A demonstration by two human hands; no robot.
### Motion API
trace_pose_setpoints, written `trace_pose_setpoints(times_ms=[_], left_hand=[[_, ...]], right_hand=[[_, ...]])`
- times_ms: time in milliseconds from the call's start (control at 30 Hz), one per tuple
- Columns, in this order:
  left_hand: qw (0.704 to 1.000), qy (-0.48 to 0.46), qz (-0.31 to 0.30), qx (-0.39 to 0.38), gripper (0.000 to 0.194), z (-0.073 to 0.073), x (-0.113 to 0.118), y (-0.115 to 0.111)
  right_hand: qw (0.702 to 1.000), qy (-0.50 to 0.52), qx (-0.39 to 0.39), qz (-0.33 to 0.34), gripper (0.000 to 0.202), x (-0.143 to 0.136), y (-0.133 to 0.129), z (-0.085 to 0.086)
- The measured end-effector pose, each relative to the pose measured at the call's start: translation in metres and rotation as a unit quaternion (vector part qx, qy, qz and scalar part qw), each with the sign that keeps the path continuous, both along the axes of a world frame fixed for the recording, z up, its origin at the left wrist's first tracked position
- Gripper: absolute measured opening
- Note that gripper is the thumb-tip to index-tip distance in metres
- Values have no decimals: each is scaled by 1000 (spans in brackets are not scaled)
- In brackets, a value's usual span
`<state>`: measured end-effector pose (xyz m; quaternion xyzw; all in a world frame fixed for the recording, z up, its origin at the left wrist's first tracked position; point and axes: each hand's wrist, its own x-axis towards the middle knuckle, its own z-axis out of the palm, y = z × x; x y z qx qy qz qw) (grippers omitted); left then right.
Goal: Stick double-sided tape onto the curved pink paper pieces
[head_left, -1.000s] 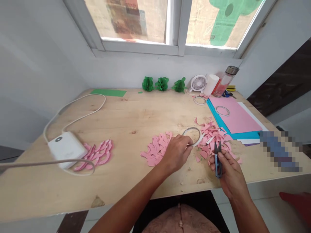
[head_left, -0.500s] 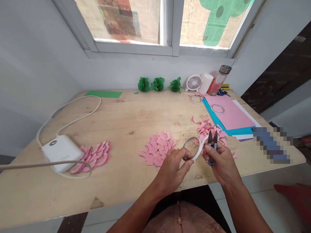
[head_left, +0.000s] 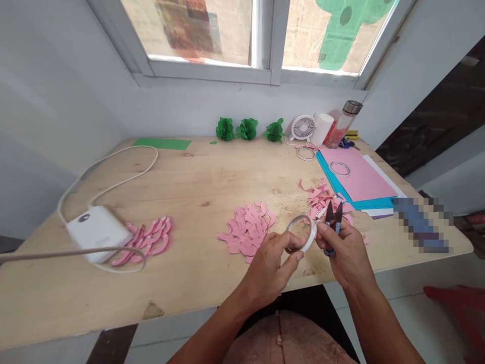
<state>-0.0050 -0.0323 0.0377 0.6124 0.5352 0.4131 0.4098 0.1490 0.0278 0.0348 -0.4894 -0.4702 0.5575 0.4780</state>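
Observation:
My left hand (head_left: 271, 265) grips a roll of white tape (head_left: 311, 236) between thumb and fingers, tilted above the table near its front edge. Close beside it, my right hand (head_left: 346, 250) holds small dark-bladed snips (head_left: 333, 217) with blue-grey handles, blades pointing up and apart. The right thumb and a finger also touch the tape's loose end by the roll. A pile of pink paper pieces (head_left: 248, 227) lies left of my left hand. Pink scraps (head_left: 320, 194) are scattered behind the snips.
On the left are a white box (head_left: 98, 232) with cables and more pink pieces (head_left: 161, 237). Three green paper shapes (head_left: 248, 129), a small fan (head_left: 303, 127) and a bottle (head_left: 343, 126) line the back. Coloured sheets (head_left: 364, 182) with a tape roll (head_left: 340, 169) lie right.
My right thumb and the snips have shifted slightly, and the thumb is now closer to the tape roll. The stretch of tape between roll and fingers looks shorter. The camera view has moved a little.

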Motion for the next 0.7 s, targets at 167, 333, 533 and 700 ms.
trace_pose_setpoints(times_ms=[167, 333, 533, 700], left_hand=[[992, -106, -9, -66, 19, -2, 0, 0], [966, -209, -46, -147, 38, 1, 2, -2], [964, -220, -13, -148, 28, 8, -4, -2], [967, -203, 9, -152, 29, 7, -10, -3]], right_hand=[[999, -5, 35, -5, 20, -1, -7, 8], [998, -19, 63, 13, 17, -4, -9, 17], [981, -159, 114, -8, 21, -4, -7, 13], [965, -226, 132, 14, 27, 0, -7, 8]])
